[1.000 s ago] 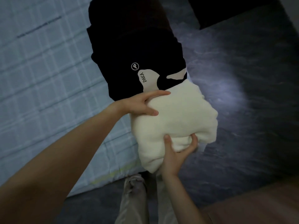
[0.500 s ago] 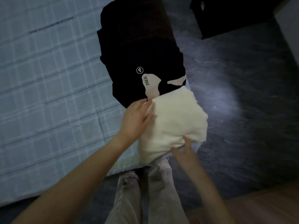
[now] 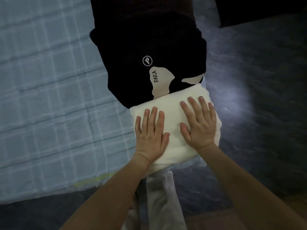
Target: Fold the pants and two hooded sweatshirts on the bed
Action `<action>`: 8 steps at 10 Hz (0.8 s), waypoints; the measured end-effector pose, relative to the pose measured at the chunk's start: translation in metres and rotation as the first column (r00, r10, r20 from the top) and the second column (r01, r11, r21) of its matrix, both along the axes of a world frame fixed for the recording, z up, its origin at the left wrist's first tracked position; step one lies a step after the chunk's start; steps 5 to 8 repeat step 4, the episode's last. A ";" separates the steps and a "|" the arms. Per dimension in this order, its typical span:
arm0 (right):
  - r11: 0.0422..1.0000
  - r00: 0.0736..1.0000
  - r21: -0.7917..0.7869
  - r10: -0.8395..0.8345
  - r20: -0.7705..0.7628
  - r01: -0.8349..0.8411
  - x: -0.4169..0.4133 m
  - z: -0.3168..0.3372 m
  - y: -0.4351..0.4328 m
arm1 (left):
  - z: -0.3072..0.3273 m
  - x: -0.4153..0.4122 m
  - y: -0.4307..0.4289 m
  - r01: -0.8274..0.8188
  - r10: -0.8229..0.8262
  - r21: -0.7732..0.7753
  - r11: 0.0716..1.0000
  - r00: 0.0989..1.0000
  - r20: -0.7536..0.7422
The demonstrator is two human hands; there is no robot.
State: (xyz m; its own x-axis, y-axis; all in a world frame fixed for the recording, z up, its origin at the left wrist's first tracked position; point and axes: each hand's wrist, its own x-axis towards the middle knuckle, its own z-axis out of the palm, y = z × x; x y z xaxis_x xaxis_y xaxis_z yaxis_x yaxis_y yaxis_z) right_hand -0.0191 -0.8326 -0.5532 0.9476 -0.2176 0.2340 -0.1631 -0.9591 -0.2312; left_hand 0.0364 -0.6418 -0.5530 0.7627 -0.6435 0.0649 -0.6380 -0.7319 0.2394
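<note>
While left hand (image 3: 150, 135), right hand (image 3: 199, 125) press, sweatshirt (image 3: 172, 112) fills bed (image 3: 49, 97) corner.

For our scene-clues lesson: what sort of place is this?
Probably a bedroom: a bed with a pale checked sheet, and near its edge a folded black sweatshirt and a cream garment that the left hand and right hand press flat.

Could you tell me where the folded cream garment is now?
In the head view, the folded cream garment lies on the bed at its right edge, against the black sweatshirt, under the left hand and right hand.
</note>
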 end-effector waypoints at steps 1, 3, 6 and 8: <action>1.000 1.000 -0.002 0.005 0.003 -0.005 0.005 -0.007 -0.002 | -0.011 0.005 -0.001 0.003 -0.002 -0.001 1.000 1.000 0.015; 0.992 0.940 0.110 -0.015 -0.341 0.056 0.007 0.063 0.009 | 0.060 0.010 0.000 0.049 -0.010 0.167 0.985 0.974 -0.225; 0.944 0.866 0.296 0.022 -0.499 0.146 0.020 0.119 0.012 | 0.116 0.031 0.010 0.079 -0.029 0.133 0.988 0.939 -0.344; 0.944 0.866 0.296 0.022 -0.499 0.146 0.020 0.119 0.012 | 0.116 0.031 0.010 0.079 -0.029 0.133 0.988 0.939 -0.344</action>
